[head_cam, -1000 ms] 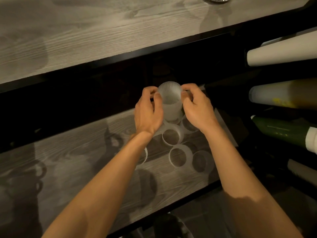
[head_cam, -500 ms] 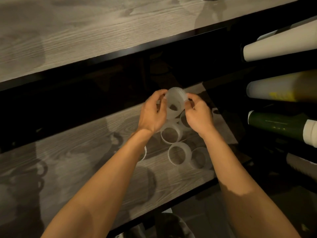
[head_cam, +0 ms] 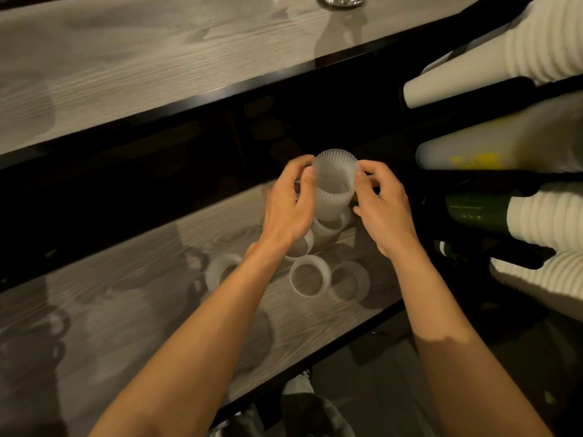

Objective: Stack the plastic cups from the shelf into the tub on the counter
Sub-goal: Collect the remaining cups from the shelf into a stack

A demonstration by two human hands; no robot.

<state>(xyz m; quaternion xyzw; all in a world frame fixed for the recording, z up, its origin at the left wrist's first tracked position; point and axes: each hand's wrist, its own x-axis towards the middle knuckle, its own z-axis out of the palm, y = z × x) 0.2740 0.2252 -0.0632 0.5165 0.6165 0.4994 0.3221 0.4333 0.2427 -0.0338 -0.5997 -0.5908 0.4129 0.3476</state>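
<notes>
**Two hands hold a ribbed cup over the shelf**

The left hand (head_cam: 288, 212) and the right hand (head_cam: 383, 212) pinch a frosted ribbed cup (head_cam: 334, 187) from either side with curled fingers, above the lower shelf (head_cam: 126, 310). Other cups (head_cam: 310, 280) stand mouth-up on that shelf beneath the wrists.

Two bare forearms (head_cam: 202, 335) filled the lower half of the frame, ending in a bare left hand (head_cam: 288, 212) and a bare right hand (head_cam: 386, 212). At the bottom centre showed dark grey, creased clothing (head_cam: 303, 414), with a paler patch (head_cam: 298, 384) just above, too dim to identify.
</notes>
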